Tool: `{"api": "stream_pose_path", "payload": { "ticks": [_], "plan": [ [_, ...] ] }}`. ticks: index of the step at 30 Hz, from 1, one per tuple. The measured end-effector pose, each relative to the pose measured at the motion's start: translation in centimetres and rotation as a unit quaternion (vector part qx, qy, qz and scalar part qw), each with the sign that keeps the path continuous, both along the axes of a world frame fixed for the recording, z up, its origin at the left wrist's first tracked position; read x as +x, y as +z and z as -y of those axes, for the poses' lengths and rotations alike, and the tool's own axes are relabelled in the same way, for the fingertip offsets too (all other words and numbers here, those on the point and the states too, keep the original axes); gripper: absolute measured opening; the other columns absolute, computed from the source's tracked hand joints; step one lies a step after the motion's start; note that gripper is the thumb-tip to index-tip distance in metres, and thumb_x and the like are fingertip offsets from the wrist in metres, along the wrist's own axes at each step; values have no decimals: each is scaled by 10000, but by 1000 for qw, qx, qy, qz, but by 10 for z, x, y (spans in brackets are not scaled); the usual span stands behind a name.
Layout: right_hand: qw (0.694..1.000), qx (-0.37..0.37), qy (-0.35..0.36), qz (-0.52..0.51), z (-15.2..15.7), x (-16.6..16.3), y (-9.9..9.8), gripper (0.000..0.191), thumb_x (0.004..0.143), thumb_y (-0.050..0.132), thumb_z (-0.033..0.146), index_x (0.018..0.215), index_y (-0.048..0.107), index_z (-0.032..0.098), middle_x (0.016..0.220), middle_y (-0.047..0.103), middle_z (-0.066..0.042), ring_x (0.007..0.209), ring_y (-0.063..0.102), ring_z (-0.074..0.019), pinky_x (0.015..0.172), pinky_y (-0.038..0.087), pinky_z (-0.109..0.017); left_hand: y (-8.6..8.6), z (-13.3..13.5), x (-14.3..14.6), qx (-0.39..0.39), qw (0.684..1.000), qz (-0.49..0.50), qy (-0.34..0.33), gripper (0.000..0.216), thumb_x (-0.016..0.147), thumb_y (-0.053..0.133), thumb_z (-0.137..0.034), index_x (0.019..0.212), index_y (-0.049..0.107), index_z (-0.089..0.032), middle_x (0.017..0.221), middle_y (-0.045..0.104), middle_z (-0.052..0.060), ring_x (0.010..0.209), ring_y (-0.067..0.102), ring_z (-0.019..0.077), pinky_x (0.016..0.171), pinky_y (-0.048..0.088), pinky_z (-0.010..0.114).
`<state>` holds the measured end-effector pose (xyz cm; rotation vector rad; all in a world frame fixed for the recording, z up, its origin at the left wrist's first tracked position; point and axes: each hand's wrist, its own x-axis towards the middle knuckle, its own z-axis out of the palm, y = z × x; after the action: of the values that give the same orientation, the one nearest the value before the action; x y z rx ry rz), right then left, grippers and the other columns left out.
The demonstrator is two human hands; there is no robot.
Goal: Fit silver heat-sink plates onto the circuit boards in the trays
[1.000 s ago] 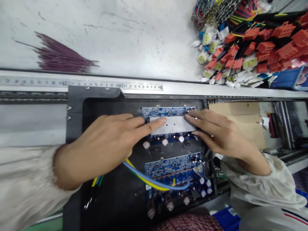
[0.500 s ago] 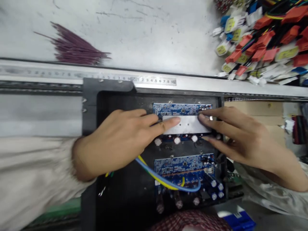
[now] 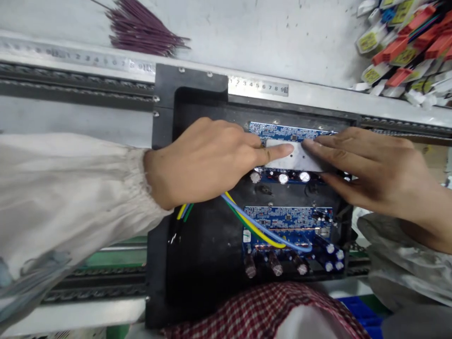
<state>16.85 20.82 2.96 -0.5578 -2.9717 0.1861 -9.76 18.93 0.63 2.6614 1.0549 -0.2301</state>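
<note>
A flat silver metal plate (image 3: 282,161) with small holes lies over the upper blue circuit board (image 3: 271,129), inside a black tray-like fixture (image 3: 205,226). My left hand (image 3: 212,160) presses its outstretched index finger on the left part of the plate; the thumb is hidden. From the other side, my right hand (image 3: 374,165) has fingertips on the plate's right part and its thumb by the lower edge, covering that end. Below sits a second blue circuit board (image 3: 287,218), with round capacitors along its front. A blue wire (image 3: 268,231), a yellow one and a green one run from under my left hand towards it.
Behind the fixture runs a metal rail with a ruler (image 3: 259,87). A bundle of purple wires (image 3: 141,28) lies on the grey bench, back left. Wire harnesses with orange connectors (image 3: 399,52) are piled at back right. Conveyor chains (image 3: 88,92) flank the fixture.
The view has shifted, so the fixture appears further right and higher. My right fingers have come closer together over the plate's right end. My left index finger stays on the plate.
</note>
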Motion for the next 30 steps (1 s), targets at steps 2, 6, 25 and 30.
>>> {"api": "stream_pose_path", "payload": {
  "ticks": [2,6,25,30],
  "plan": [
    [1000,-14,-4,4,0,1,1,577,869,574,97,1426,426,118,1079,680,-148,986,651,-281,850,563,-425,0,0,0,7,1000,-1,-5,622,949,277,-142,1496,161,-411,819,582,-23,879,632,232,607,421,270],
    [1000,-15,-15,2,1,1,2,647,884,561,115,1488,347,202,1081,684,-106,1020,652,-264,879,558,-410,-2,-1,1,16,1000,-5,-11,640,934,284,-135,1497,159,-412,802,571,-26,885,641,234,594,420,256],
    [1000,24,-9,3,2,-1,-3,482,876,573,152,1350,488,174,1064,700,-102,918,665,-264,762,564,-420,-3,1,-1,24,1000,14,-11,717,868,327,-75,1495,200,-398,873,626,-18,889,610,209,556,312,244],
    [1000,-3,-4,-23,-1,-1,-2,393,863,586,129,1254,558,100,1038,709,-138,877,669,-274,735,560,-415,-3,0,-2,22,1000,18,-13,735,834,336,-48,1484,254,-381,846,627,-17,888,607,203,532,267,259]
  ]
}}
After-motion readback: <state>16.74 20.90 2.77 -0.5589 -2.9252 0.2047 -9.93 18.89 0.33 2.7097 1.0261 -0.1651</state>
